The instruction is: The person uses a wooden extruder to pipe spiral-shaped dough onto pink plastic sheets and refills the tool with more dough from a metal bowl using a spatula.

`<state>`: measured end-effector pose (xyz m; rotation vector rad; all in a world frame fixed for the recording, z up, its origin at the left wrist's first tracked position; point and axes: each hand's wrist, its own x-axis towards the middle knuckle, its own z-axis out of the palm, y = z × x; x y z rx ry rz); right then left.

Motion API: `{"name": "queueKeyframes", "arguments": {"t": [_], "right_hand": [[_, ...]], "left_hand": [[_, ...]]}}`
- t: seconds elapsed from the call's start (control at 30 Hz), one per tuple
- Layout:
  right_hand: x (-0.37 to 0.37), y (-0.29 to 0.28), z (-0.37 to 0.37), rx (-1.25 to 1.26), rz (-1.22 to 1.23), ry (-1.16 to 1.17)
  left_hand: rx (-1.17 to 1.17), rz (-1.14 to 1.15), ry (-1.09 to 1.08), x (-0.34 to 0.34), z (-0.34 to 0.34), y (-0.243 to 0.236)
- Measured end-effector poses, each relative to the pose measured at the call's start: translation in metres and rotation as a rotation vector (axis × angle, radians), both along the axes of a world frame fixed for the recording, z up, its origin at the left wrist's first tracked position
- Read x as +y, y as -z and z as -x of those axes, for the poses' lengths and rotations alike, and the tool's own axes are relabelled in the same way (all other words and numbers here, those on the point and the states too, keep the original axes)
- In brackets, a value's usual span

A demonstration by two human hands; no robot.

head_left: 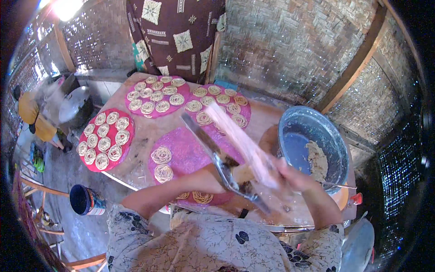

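Observation:
In front of my body is a hand press with a dark metal frame (225,171) and a long pale wooden bar (240,144), blurred by motion. My right hand (294,177) is closed round the lower end of the bar. From the left my forearm reaches the metal frame; my left hand (218,177) is against it, its fingers hidden behind the press. Under the press lies a pink round sheet (181,144), partly covered by my arms. Coiled strands of dough (163,173) rest along its left side, with more coils near its front edge.
Two pink rounds (156,109) and a red round (92,167) carry several dough coils. At right a blue basin (342,136) holds a lump of dough (317,158). A dark bucket (80,199) stands on the floor. Far left, a person in yellow (28,109) bends near a large pan (74,103).

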<state>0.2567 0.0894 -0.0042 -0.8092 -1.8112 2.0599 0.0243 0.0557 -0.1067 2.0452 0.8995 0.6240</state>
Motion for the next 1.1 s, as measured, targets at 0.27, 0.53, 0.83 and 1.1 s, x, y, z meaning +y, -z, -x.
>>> {"name": "queueKeyframes", "arguments": {"t": [0.27,0.53,0.83,1.1], "right_hand": [[-0.016,0.093,-0.050,0.342,0.833,-0.215],[0.013,0.093,-0.041,-0.186,0.699,0.007],[0.013,0.074,-0.015,-0.472,0.224,-0.018],[-0.014,0.019,-0.006,-0.609,0.138,0.044]], "left_hand": [[-1.554,0.525,0.220,0.026,0.007,-0.126],[-1.775,0.833,-0.168,0.122,0.009,0.043],[-2.009,0.615,0.019,0.113,0.023,0.059],[-2.028,0.670,-0.227,0.081,0.020,0.032]]}}
